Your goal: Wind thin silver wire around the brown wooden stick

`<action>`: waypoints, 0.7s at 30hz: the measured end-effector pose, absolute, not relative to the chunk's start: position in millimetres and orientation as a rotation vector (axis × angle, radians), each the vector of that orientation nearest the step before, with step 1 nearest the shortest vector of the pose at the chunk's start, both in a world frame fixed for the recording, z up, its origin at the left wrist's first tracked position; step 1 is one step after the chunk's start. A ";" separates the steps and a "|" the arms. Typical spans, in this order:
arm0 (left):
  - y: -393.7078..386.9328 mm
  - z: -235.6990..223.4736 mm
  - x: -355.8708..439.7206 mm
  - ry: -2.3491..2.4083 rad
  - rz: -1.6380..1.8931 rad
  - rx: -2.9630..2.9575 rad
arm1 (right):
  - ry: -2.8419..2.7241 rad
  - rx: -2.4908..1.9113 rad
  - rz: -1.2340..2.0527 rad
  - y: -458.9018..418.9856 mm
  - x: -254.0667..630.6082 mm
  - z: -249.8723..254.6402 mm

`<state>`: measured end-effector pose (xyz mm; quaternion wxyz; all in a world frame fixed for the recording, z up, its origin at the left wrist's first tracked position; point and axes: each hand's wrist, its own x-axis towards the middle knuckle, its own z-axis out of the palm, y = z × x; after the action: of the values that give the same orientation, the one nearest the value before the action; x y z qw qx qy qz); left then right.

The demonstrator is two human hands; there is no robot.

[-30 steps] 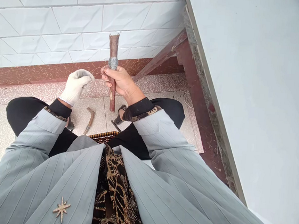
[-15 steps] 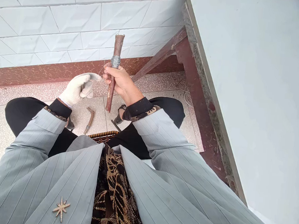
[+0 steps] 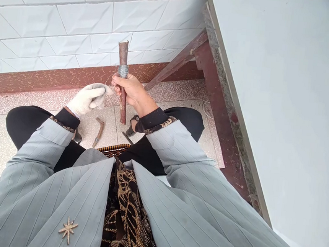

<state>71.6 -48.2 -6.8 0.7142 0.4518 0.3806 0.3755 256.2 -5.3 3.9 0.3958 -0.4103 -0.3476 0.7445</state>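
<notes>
My right hand [image 3: 128,88], bare, is wrapped round the lower half of a brown wooden stick [image 3: 123,54], held nearly upright. A band of thin grey metal wire [image 3: 123,71] is coiled round the stick just above my fingers. To the left, my left hand [image 3: 90,97] wears a white knitted glove, its thumb and fingers pinched together. A loose strand of the wire curves between the coil and the gloved fingertips, which are partly blurred. Below the hands, a short bent stick [image 3: 98,132] lies on the floor.
A woven basket edge [image 3: 113,149] shows between my knees. A dark thin tool-like bar [image 3: 128,138] lies near my right foot. At right stand a white tabletop [image 3: 271,90] and its brown wooden leg [image 3: 214,81]. The tiled wall [image 3: 67,19] rises ahead.
The stick's top has tilted left in my right hand, and its lower end has swung slightly right. My gloved left hand has shifted a little, its fingers now more closed.
</notes>
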 end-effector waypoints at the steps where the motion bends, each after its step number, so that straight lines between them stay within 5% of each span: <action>1: -47.7 -7.3 72.1 0.847 0.841 0.995 | -0.881 -1.050 1.888 -5.6 256.1 4.7; 21: -34.9 -24.4 70.7 1.111 1.179 1.199 | -1.050 -1.189 1.790 -12.0 255.5 15.3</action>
<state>70.7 -34.9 -24.4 0.5341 0.5030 0.4660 0.4945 255.5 -12.0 15.3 0.3663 -0.4625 -0.4084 0.6965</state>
